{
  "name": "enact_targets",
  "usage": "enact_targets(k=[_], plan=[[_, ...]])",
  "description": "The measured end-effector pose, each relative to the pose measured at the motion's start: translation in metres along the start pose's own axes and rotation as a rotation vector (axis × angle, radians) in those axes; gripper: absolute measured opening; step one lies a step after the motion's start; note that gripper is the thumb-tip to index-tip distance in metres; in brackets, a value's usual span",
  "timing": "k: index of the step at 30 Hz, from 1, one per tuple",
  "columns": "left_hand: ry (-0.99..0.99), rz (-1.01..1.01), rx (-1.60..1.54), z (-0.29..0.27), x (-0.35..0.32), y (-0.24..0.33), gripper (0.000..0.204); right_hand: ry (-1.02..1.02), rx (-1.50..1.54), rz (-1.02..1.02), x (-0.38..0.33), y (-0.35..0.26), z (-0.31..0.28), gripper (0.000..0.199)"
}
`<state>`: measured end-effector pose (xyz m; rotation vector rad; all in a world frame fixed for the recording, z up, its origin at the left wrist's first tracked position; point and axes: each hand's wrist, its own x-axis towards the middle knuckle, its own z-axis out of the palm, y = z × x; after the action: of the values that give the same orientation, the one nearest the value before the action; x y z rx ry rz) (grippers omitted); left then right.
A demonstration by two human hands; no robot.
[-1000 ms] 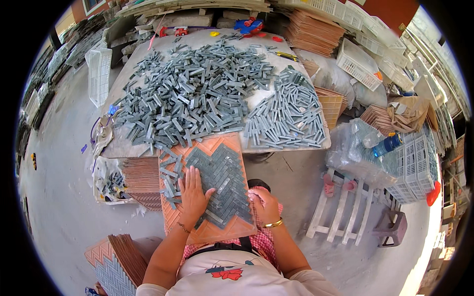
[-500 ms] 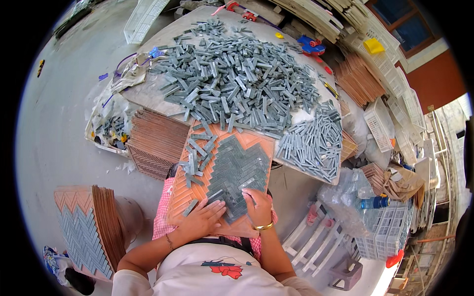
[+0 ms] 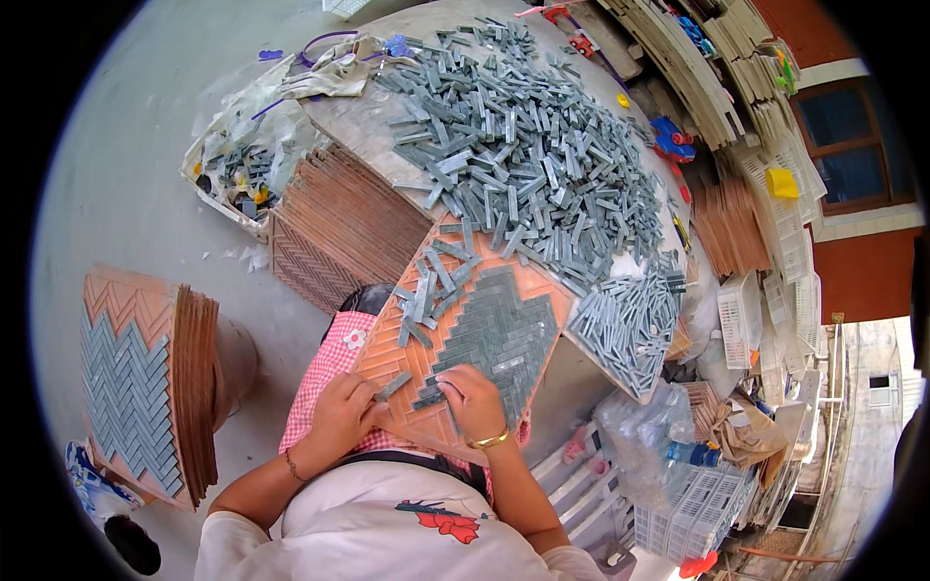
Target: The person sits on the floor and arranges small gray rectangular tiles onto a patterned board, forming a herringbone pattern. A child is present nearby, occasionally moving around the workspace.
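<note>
An orange herringbone-grooved board (image 3: 392, 334) lies tilted across my lap. Narrow grey-green stone strips fill much of it as a zigzag panel (image 3: 499, 334). My left hand (image 3: 344, 414) is at the board's lower left edge, its fingers bent inward beside a single loose strip (image 3: 394, 385). Whatever those fingers grip, if anything, is hidden. My right hand (image 3: 473, 405), with a gold bangle at the wrist, rests over the panel's lower part. Its thumb and fingers are pinched together, and what they hold cannot be made out. Loose strips (image 3: 426, 293) lie on the board's upper left.
Beyond the board, a table carries a large heap of strips (image 3: 528, 155) and a pile of thinner ones (image 3: 630, 315). Stacked brown boards (image 3: 339, 208) stand left of it. Another stack, topped by a partly filled board (image 3: 126, 387), is at far left. White crates (image 3: 693, 508) stand at right.
My left hand has drawn back from lying flat over the panel to the board's left edge, its fingers now bent. My right hand stays pinched over the panel. The whole view has turned.
</note>
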<state>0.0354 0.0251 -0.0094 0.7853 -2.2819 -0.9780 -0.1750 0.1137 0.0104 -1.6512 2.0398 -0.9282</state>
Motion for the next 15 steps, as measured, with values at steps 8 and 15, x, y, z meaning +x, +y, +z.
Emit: enact_targets(k=[8,15], plan=[[-0.030,-0.063,0.111,0.010,0.011,0.013,0.038,0.015,-0.117,0.195,0.004,-0.004,0.023,0.012],[-0.008,-0.029,0.094,0.012,0.011,0.004,0.031,-0.021,0.043,0.211,0.008,-0.007,0.016,0.012]])
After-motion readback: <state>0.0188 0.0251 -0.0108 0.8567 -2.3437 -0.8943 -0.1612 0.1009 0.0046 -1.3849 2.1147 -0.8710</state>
